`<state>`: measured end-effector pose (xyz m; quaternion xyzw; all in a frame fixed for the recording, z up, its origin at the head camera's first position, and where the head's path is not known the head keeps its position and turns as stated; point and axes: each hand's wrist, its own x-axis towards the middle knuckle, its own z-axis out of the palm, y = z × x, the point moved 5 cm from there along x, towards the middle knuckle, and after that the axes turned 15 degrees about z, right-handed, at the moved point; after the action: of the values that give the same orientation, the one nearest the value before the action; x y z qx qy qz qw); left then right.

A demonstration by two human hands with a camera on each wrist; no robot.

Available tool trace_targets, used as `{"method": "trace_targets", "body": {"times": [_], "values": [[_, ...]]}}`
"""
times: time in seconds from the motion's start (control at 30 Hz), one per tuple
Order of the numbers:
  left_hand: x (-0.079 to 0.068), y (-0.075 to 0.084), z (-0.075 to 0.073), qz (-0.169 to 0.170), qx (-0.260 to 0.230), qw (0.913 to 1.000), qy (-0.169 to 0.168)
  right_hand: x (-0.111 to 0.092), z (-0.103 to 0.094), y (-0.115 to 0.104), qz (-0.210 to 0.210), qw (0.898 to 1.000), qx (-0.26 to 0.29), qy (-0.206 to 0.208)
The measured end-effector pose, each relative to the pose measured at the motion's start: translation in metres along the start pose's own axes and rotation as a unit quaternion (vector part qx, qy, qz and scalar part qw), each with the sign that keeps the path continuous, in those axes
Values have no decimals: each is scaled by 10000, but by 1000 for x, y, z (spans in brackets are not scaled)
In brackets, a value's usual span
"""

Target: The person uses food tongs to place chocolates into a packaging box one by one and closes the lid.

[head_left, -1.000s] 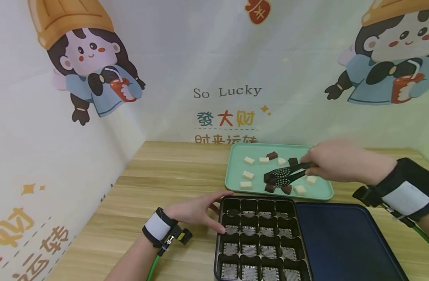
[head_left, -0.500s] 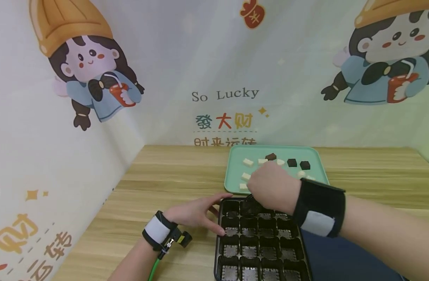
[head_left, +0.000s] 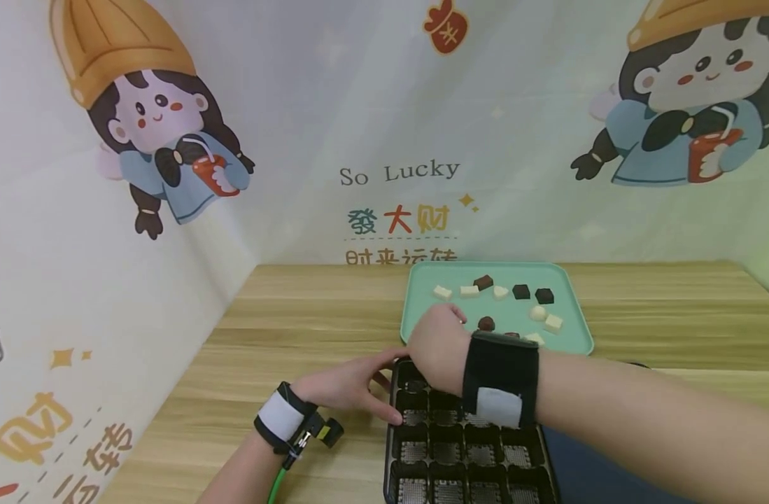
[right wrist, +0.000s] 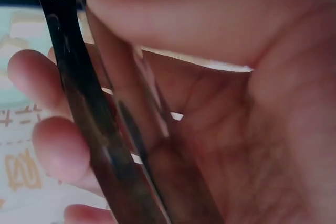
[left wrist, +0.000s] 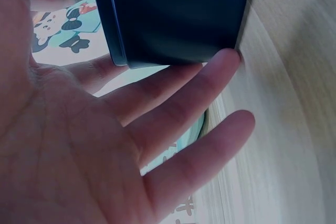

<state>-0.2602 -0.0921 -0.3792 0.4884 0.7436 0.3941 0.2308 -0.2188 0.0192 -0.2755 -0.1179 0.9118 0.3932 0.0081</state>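
Note:
My right hand grips black tongs with a perforated end. In the head view the hand hides them over the back row of a black compartment tray; whether they hold a piece cannot be seen. The back-left compartment seems to contain a dark piece. My left hand rests its fingers against the tray's back-left corner, thumb on the left side. In the left wrist view those fingers stretch along the dark tray wall. Behind lies a teal tray bearing white chocolates and dark chocolates.
A dark blue flat tray or mat lies right of the compartment tray, partly beneath my right arm. The wooden table ends at a printed cloth backdrop. Green cables run from the wrist straps.
From the teal tray, where the tongs were at a dark chocolate, my right hand has moved left and toward me, over the compartment tray's back row. My left hand has stayed put.

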Motion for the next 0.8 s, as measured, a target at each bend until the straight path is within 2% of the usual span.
{"method": "trace_targets", "body": {"times": [0.07, 0.13, 0.2, 0.27, 0.33, 0.5, 0.57, 0.6, 0.7, 0.8], "values": [[1, 0, 0, -23, 19, 10000, 14, -9, -3, 23, -159, 9961, 866, 94], [1, 0, 0, -31, 56, 10000, 24, -17, -1, 50, -397, 9821, 1840, 75], [2, 0, 0, -31, 164, 9999, 10, -21, 10, 77, -501, 9651, 2561, -236], [3, 0, -1, -43, 239, 9997, -3, -22, 30, 102, -468, 9483, 3116, -393], [4, 0, 0, -35, 274, 9996, -22, -20, 55, 126, -281, 9375, 3440, -441], [4, 2, 0, -97, 290, 9995, -34, -5, 122, 165, 557, 9150, 3979, -369], [3, 2, 0, -137, 289, 9995, -26, 1, 142, 173, 808, 9141, 3964, -273], [2, 2, 0, -150, 287, 9995, -17, 4, 150, 175, 862, 9178, 3871, -174], [-1, 2, 1, -204, 280, 9994, 10, 13, 167, 177, 858, 9326, 3502, 161], [-2, 1, 1, -254, 258, 9993, 67, 28, 175, 176, 652, 9485, 3003, 770]]}}
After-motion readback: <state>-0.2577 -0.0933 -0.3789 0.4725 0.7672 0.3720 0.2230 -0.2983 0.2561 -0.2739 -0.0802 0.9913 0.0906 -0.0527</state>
